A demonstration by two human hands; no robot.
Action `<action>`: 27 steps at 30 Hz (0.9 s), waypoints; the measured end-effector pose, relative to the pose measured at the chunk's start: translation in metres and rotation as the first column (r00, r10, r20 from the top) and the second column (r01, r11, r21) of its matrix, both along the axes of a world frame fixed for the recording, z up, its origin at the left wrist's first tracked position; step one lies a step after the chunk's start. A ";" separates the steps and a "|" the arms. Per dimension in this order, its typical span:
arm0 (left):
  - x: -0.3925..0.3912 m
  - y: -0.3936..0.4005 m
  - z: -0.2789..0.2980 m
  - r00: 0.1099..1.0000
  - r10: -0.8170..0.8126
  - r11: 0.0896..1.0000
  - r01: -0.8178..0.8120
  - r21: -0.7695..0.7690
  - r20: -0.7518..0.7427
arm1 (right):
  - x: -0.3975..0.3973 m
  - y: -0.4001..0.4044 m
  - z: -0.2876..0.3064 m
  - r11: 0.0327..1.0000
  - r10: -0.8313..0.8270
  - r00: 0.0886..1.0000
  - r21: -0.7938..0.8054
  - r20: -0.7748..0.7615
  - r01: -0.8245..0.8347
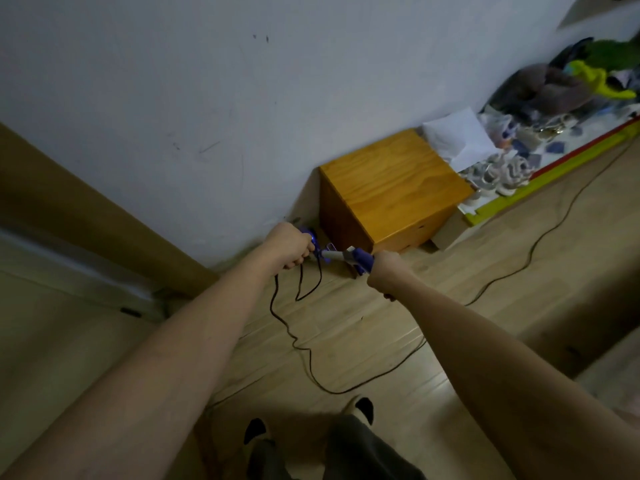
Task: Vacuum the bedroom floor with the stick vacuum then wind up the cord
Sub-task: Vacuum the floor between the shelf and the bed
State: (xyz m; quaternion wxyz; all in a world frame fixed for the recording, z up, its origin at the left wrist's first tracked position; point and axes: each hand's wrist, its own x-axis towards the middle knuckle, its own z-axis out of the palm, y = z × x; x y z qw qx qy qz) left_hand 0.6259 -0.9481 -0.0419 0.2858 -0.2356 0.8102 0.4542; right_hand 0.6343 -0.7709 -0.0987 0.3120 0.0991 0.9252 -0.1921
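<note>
Head view: wooden box (391, 188) just beyond stick vacuum (346, 256).

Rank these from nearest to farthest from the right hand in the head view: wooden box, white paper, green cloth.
From the right hand, which grips the vacuum handle:
1. Wooden box, just beyond it against the wall.
2. White paper, further right, past the box's far corner.
3. Green cloth, on the pile at the upper right.

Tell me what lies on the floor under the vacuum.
Black cord loops over the wood floor below the vacuum. Both hands grip it, left hand, right hand, hiding its lower parts.
</note>
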 end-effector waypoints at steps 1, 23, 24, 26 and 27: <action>-0.002 0.010 0.002 1.000 0.003 1.000 -0.003 0.006 0.001 | -0.003 0.009 0.000 1.000 0.027 1.000 0.003 0.003 -0.027; -0.042 0.053 -0.011 0.996 -0.092 0.993 0.092 -0.068 0.003 | -0.014 0.058 -0.019 1.000 0.005 0.999 -0.027 -0.043 -0.006; -0.041 0.050 -0.013 0.996 -0.085 0.993 0.086 -0.076 0.022 | -0.017 0.055 -0.022 0.999 -0.002 1.000 -0.046 -0.021 0.001; -0.040 0.046 -0.015 0.998 -0.048 0.996 0.050 -0.074 0.036 | -0.031 0.057 -0.019 0.998 -0.010 1.000 -0.069 0.009 0.011; -0.039 0.047 -0.015 0.999 -0.030 0.997 0.033 -0.075 0.038 | -0.037 0.059 -0.015 0.997 -0.023 1.000 -0.067 0.013 0.023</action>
